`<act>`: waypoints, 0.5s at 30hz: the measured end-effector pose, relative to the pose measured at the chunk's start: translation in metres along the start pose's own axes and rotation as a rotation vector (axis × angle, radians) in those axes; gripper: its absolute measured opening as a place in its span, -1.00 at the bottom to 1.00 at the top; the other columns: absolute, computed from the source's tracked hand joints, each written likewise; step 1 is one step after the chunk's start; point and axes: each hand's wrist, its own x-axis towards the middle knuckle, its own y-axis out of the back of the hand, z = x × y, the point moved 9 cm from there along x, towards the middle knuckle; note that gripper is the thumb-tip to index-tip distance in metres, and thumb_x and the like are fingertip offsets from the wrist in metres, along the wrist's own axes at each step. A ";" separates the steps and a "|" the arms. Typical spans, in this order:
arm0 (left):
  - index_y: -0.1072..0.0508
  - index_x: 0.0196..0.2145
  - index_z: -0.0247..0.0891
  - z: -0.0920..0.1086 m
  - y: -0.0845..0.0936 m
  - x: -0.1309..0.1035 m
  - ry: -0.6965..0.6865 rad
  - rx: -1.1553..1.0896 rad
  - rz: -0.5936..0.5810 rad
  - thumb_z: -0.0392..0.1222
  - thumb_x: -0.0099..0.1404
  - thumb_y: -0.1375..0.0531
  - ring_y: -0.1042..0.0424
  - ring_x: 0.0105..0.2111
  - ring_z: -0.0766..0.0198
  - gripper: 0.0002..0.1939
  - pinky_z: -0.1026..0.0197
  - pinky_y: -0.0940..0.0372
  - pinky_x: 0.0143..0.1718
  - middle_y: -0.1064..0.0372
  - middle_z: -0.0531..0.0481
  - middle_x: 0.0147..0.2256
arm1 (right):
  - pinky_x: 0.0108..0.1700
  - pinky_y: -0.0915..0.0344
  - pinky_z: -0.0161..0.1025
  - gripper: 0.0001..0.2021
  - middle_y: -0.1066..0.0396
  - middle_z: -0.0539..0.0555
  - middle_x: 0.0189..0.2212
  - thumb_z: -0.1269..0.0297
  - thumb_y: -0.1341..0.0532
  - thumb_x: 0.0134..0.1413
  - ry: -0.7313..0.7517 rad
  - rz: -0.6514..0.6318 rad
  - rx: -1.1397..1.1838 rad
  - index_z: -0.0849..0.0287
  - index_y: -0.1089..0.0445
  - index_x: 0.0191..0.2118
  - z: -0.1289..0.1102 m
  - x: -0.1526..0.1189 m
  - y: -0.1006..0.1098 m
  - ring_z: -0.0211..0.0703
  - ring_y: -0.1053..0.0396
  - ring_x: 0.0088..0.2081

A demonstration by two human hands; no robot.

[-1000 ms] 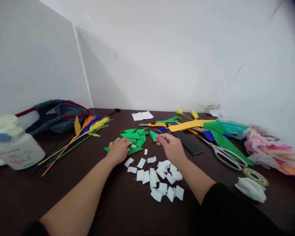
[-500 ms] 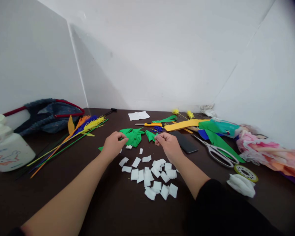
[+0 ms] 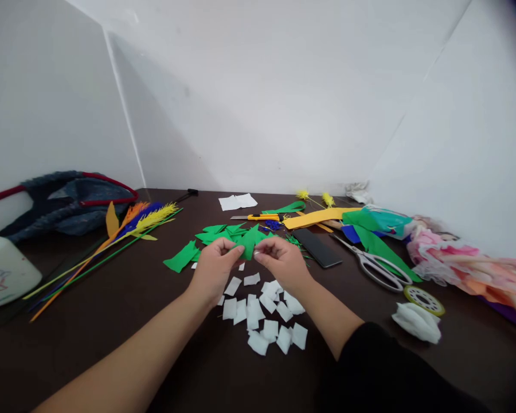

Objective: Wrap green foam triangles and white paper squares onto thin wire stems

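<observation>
Between my two hands a green crepe paper piece [image 3: 249,242] with a pointed top stands raised above the table. My left hand [image 3: 217,267] pinches its lower left side between thumb and fingers. The fingertips of my right hand [image 3: 284,263] are pinched at its right edge, where a small pale spot shows that I cannot make out. Behind and left of the hands lie several more green paper pieces [image 3: 183,256]. Below them, many small white paper squares [image 3: 255,310] are scattered, some overlapping.
Right of my hands lie a black phone [image 3: 318,248], scissors [image 3: 382,269], a tape roll [image 3: 424,300], a crumpled tissue [image 3: 417,322] and dolls [image 3: 460,258]. A yellow utility knife [image 3: 262,217] lies behind. At left are a white bottle [image 3: 8,269] and colourful stems [image 3: 98,255].
My hands have come closer together, and the left now grips the green piece too. The view has shifted slightly, so most things appear a little further left.
</observation>
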 end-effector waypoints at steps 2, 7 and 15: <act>-0.25 -0.57 -0.30 0.001 -0.001 -0.001 -0.006 0.004 0.004 -0.16 -0.05 -0.28 -0.24 -0.53 0.40 -0.74 0.24 -0.30 -0.38 -0.19 0.15 -0.60 | -0.36 -0.25 -0.26 -0.94 -0.36 -0.02 -0.53 0.36 -0.24 -0.18 -0.023 0.019 -0.010 0.16 -0.37 -0.46 0.001 -0.001 0.002 -0.27 -0.29 -0.47; -0.27 -0.56 -0.30 0.002 -0.009 -0.007 -0.001 -0.050 -0.028 -0.17 -0.05 -0.28 -0.23 -0.54 0.42 -0.76 0.25 -0.31 -0.38 -0.20 0.16 -0.60 | -0.39 -0.21 -0.29 -0.96 -0.29 -0.03 -0.52 0.38 -0.24 -0.17 0.091 -0.024 -0.175 0.17 -0.35 -0.52 -0.014 -0.002 -0.001 -0.28 -0.24 -0.46; -0.25 -0.55 -0.29 -0.002 -0.014 -0.011 0.049 -0.124 -0.074 -0.21 -0.05 -0.29 -0.26 -0.52 0.43 -0.76 0.22 -0.32 -0.33 -0.19 0.18 -0.59 | -0.35 -0.22 -0.26 -0.97 -0.30 -0.01 -0.51 0.39 -0.22 -0.13 0.182 -0.027 -0.206 0.13 -0.40 -0.50 -0.017 -0.001 0.000 -0.25 -0.27 -0.42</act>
